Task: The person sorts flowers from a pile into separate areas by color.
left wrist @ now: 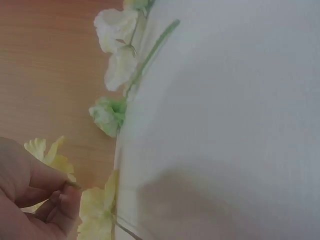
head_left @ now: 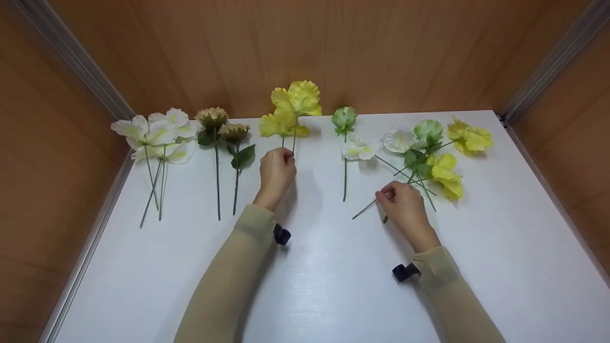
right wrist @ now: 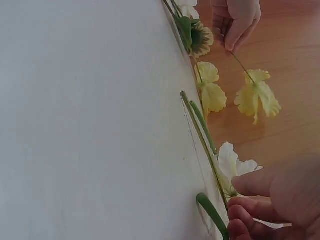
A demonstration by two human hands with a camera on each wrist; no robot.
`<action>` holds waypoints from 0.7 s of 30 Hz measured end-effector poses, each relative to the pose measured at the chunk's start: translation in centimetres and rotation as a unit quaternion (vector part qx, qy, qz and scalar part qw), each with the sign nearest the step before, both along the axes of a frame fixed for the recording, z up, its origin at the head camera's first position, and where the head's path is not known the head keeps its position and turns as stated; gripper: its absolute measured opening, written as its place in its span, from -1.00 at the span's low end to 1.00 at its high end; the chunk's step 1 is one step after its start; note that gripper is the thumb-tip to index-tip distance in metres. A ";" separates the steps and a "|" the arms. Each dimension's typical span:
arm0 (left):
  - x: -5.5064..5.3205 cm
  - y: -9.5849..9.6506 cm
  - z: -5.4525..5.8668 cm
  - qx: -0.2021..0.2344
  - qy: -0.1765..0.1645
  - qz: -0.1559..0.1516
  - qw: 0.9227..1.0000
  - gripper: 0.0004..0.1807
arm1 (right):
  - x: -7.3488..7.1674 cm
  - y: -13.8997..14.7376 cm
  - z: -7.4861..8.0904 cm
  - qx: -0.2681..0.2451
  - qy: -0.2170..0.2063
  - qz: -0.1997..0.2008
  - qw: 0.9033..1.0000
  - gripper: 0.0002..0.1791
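In the head view, the left hand pinches the thin green stem of a bright yellow, ruffled-petalled flower above the smooth white worktop's back edge; the right hand pinches a slender brownish stem. In the left wrist view, a pale-green, rounded, layered bloom shows. In the right wrist view, the held flower's wavy petals spread before wood-grain panelling.

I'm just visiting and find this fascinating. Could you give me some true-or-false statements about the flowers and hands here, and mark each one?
1. The left hand holds a yellow flower. True.
2. The right hand holds nothing. False: it pinches a flower stem.
3. Two brownish flowers lie between the white cluster and the left hand. True.
4. The tabletop is black. False: it is white.
5. Both sleeves are beige. True.
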State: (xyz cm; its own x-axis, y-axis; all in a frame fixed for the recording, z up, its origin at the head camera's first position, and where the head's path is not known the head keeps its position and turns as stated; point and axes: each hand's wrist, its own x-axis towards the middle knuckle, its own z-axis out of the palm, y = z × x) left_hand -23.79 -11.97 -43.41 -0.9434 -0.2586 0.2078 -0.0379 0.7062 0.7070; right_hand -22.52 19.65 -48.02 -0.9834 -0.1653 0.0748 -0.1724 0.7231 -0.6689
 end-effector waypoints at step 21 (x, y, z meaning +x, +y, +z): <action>-0.4 1.4 -2.4 -0.049 -0.101 0.000 0.994 -0.79 | 0.0 0.2 0.2 0.015 -0.027 0.000 1.000 -0.80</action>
State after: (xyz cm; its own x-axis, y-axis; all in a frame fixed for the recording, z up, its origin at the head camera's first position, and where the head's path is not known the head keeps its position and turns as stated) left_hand -24.19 -10.60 -45.81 -0.9685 -0.2460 0.0380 -0.1717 0.7707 0.6136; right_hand -22.56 19.83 -47.82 -0.9860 -0.1661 0.0174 -0.1367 0.7429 -0.6553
